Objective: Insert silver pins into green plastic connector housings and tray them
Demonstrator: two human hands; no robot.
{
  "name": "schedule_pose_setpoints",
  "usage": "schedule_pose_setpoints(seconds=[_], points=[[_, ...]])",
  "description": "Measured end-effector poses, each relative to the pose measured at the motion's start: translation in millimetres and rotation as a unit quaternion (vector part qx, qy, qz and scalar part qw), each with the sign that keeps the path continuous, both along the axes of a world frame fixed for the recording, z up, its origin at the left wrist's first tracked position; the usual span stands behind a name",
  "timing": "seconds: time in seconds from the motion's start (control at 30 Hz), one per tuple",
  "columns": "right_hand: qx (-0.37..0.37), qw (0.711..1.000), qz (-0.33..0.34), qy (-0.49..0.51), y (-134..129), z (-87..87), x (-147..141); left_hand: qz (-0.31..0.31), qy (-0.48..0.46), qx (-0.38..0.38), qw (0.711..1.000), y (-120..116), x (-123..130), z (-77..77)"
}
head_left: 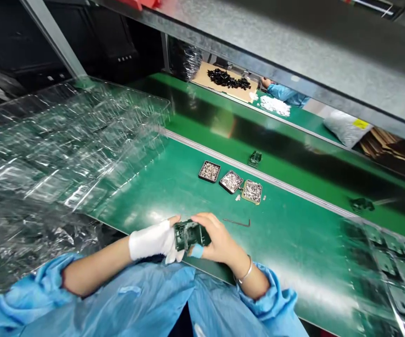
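Note:
A dark green plastic housing is held between both hands over the near edge of the green table. My left hand, in a white glove with bare fingertips, grips its left side. The bare fingers of my right hand wrap round its right side, with blue tape on the thumb. Beyond the hands lie three small square trays of metal parts: a left one, a middle one and a right one. An L-shaped hex key rests on the table just past my right hand.
Stacked clear plastic trays fill the left side. Another tray holds green parts at the right. A green housing and a dark piece lie beyond the metal rail. Overhead runs a grey shelf; a person's sleeve shows behind.

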State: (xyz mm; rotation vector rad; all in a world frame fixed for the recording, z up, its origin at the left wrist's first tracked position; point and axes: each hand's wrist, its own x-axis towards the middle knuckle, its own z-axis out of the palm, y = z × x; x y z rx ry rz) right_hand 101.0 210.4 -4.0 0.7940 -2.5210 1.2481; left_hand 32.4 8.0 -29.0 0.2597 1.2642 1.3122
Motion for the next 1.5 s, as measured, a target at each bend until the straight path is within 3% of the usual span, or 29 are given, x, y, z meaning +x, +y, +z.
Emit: schedule_pose_setpoints(seconds=[0.07, 0.1, 0.17, 0.27, 0.33, 0.47, 0.63, 0.83, 1.17, 1.5], points=[[0.022, 0.996, -0.080, -0.026, 11.3, -6.1, -5.3, 0.042, 0.139, -0.022, 0.989, 7.9, -23.8, 1.7], [0.039, 0.990, -0.130, -0.044, 16.3, -10.0, -9.0, 0.091, 0.251, -0.040, 0.963, 12.7, -38.2, 5.3], [0.078, 0.968, -0.221, -0.085, 23.3, -18.8, -16.4, 0.154, 0.466, -0.082, 0.868, 26.3, -68.6, 13.9], [0.112, 0.948, -0.272, -0.124, 26.3, -31.3, -22.9, 0.083, 0.658, -0.204, 0.720, 58.2, -109.1, 20.6], [0.108, 0.953, -0.259, -0.116, 26.6, -35.9, -22.7, 0.042, 0.693, -0.245, 0.677, 81.9, -129.1, 19.7], [0.072, 0.966, -0.238, -0.075, 31.6, -36.3, -18.1, 0.009, 0.698, -0.281, 0.658, 117.2, -152.4, 14.3], [0.054, 0.969, -0.235, -0.054, 38.1, -35.4, -17.7, -0.027, 0.698, -0.318, 0.641, 134.2, -160.5, 11.2], [0.045, 0.968, -0.244, -0.044, 37.3, -35.2, -17.8, -0.029, 0.696, -0.335, 0.635, 130.9, -166.1, 5.2], [0.029, 0.969, -0.243, -0.038, 38.7, -36.2, -18.1, -0.037, 0.680, -0.319, 0.660, 131.9, -173.9, 6.7], [0.028, 0.968, -0.246, -0.043, 39.5, -36.8, -19.0, -0.045, 0.682, -0.310, 0.661, 125.8, -174.5, 2.5]])
